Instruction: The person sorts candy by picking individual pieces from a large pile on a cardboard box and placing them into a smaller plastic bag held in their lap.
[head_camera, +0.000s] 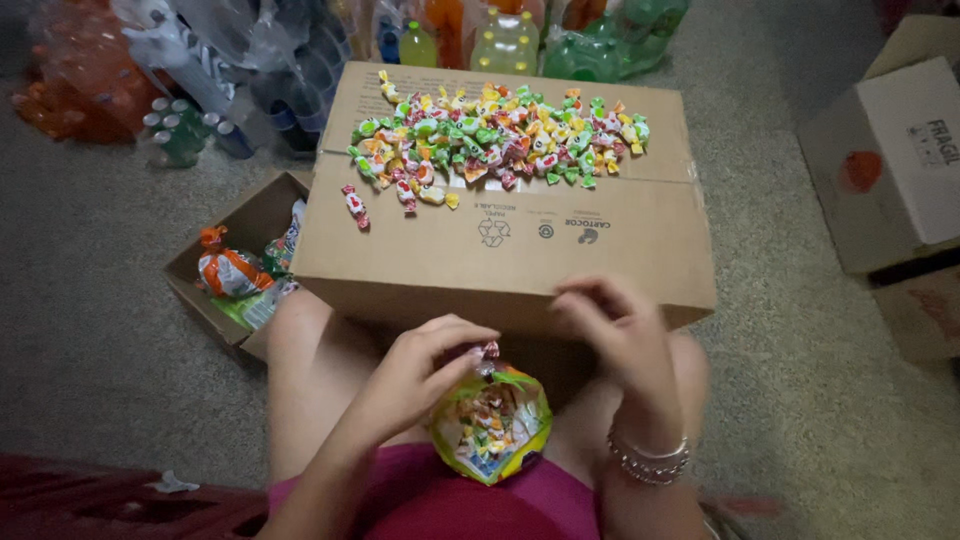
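Your left hand (415, 375) pinches a red wrapped candy (489, 350) over the open yellow-green plastic candy bag (490, 422) in your lap. Your right hand (615, 330), blurred, hangs loosely curled and empty beside it, before the flat brown cardboard box (520, 240).

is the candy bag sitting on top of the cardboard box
No, the candy bag rests in the person's lap below the cardboard box, held by the left hand.

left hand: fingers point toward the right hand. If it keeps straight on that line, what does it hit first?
Likely the red wrapped candy right at the left hand's fingertips, just above the open candy bag. Past it, the blurred right hand. Depth is unclear, so it might pass in front of the cardboard box.
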